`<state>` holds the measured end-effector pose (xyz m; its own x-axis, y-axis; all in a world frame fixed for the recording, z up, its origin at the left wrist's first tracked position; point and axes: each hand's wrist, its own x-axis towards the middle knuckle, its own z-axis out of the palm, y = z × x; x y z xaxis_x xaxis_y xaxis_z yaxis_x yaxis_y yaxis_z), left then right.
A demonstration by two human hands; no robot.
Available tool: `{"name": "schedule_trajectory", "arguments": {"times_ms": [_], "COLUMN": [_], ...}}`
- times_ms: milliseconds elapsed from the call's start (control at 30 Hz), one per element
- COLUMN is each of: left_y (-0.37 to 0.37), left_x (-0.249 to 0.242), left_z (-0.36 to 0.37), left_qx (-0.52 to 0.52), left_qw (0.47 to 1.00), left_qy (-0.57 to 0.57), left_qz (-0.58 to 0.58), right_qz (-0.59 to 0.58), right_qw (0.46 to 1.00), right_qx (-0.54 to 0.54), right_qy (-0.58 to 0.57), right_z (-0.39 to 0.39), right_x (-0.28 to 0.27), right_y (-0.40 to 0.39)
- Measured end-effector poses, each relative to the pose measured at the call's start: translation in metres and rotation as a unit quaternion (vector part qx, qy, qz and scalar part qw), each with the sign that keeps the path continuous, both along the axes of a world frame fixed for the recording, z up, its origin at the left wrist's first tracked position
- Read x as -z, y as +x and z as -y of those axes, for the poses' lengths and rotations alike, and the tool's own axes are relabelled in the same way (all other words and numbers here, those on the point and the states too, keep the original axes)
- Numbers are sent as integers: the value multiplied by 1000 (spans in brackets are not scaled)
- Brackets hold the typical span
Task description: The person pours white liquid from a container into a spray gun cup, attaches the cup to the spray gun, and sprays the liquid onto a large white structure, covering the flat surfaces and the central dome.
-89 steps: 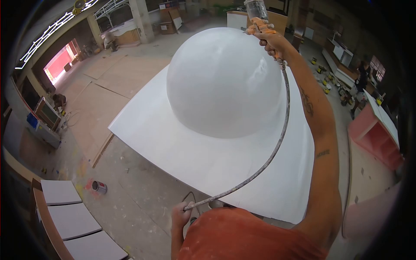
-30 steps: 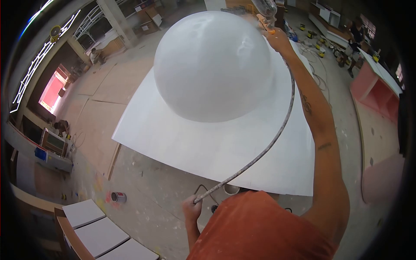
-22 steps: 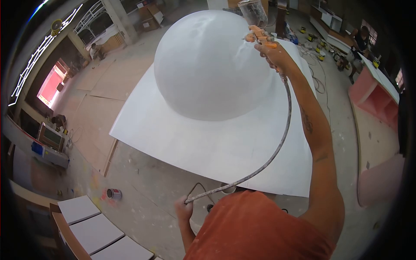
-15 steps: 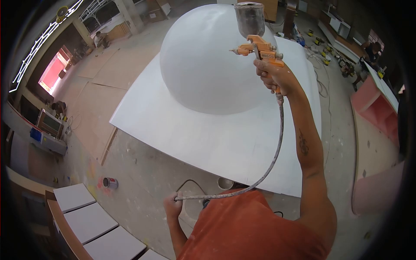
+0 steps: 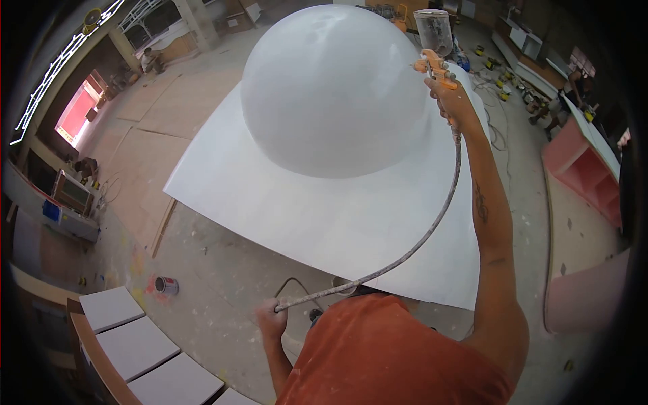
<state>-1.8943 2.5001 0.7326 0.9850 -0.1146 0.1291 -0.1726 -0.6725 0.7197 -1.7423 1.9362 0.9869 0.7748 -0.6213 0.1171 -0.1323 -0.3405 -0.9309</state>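
Observation:
My right hand [image 5: 451,101] is wrapped round the grip of an orange spray gun [image 5: 437,67], held up at the right side of a large white dome [image 5: 331,94]. On top of the gun sits a smeared, clear paint cup [image 5: 434,34]. A stained air hose [image 5: 422,243] hangs from the gun's handle and curves down to my left hand [image 5: 271,317], whose fingers are closed on it near my body. The dome rises from a broad white panel [image 5: 283,216] with a smooth, shiny surface. Any spray from the nozzle is too faint to make out.
A paint can [image 5: 167,285] stands on the floor at left, near several white panels [image 5: 138,345]. Another container [image 5: 345,283] is partly hidden below the big panel's front edge. A pink cabinet [image 5: 584,169] stands right, with a person [image 5: 574,94] beyond it. Another person [image 5: 151,61] sits far left.
My right hand has carried the spray gun right and farther away, along the dome's side, and the gun has turned. The hose has swung right with it. My left hand keeps its hold.

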Motion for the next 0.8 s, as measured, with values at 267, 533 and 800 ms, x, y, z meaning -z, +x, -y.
{"name": "schedule_trajectory", "arguments": {"times_ms": [267,533,800], "left_y": [-6,-14,-17], "left_x": [16,6,-2], "left_z": [19,14,-10], "left_qx": [44,-10,-55], "left_qw": [999,1000,998], "left_qy": [-9,-7,21], "left_qz": [4,-11,-6], "right_qz": [26,-59,-7], "right_qw": [967,998,981], "right_qx": [133,-9,-162], "right_qy": [-217,13,103], "right_z": [37,-48,-89], "right_x": [17,-4,8], "right_y": [29,-40,-58]}}
